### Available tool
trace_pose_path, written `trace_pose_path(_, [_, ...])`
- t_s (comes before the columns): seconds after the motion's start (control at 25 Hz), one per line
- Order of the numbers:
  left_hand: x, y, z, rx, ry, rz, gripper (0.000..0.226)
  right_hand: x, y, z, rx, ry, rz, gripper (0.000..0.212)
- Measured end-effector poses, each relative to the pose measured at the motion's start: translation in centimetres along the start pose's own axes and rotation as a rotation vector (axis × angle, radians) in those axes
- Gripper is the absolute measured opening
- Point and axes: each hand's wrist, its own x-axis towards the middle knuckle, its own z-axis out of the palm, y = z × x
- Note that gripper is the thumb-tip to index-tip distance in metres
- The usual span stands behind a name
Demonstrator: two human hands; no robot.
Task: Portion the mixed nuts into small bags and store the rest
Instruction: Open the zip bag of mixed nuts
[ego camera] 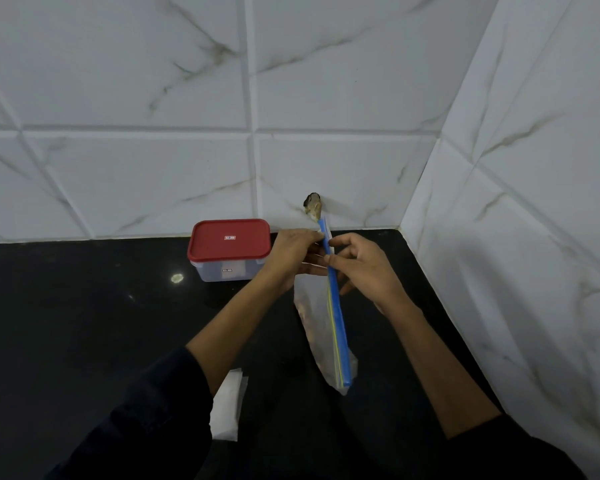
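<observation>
Black polished stone counter ran to the tiled corner. Nearest the person, one small white translucent packet lay flat by the left sleeve; contents not readable.

Past it, one large clear zip bag with a blue seal strip, held edge-on above the counter, with brown nuts dimly visible low inside.

Left hand pinched the strip's far end, fingers curled. Right hand pinched the strip just beside it with thumb and forefinger, other fingers loosely bent.

Whether the seal was open or closed, could not tell.

Behind the left hand, one clear plastic box with a red lid, lid on.

Furthest: a rough hole in the white marble-look wall tiles.

Judgement: early to middle. No filled small bag in sight; portioning and storing both seemed left.
</observation>
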Motion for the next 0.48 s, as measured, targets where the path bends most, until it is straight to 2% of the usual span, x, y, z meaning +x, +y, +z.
trace_pose_path(0.28, [-0.14,-0.14,0.06,-0.011,-0.071,-0.044,0.028,0.39,0.42,-0.09,0.099,-0.018,0.084,0.024])
trace_pose_path(0.48, [-0.05,-0.02,0.32,0.045,-0.047,-0.049,0.031,0.42,0.74,-0.19,0.1,0.008,0.08,0.023])
